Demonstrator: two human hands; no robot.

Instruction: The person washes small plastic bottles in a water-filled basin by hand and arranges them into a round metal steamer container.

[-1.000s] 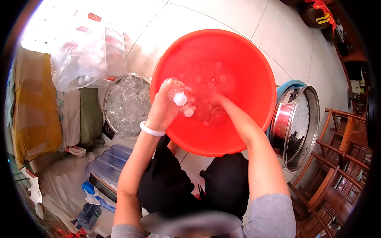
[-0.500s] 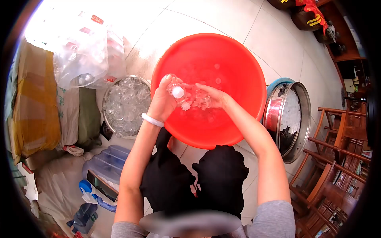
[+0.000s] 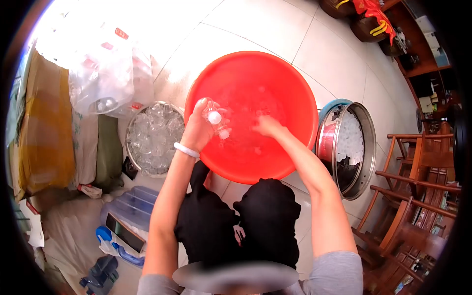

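Observation:
My left hand [image 3: 200, 129] is closed around a small clear bottle [image 3: 210, 107] with a round white piece [image 3: 215, 117] on it, above the left side of a large red basin [image 3: 287, 169]. A second, smaller whitish piece [image 3: 224, 133] shows just below, by my fingers. Over the middle of the basin, my right hand [image 3: 269, 127] reaches down. Its fingertips are blurred against the red, so I cannot make out anything in them. Clear glass-like shapes lie faintly in the basin, apparently under water.
A round tub [image 3: 156, 173] of clear bottles stands left of the basin. At right, a steel pan [image 3: 368, 150] with white pieces [image 3: 350, 135] leans tilted beside it. Plastic bags [image 3: 105, 83], a phone [image 3: 125, 232] and wooden chairs [image 3: 410, 184] are around.
My right hand has moved away from the left hand and down into the basin; the clear bottle it held no longer shows. My left hand keeps its hold. The view has shifted slightly.

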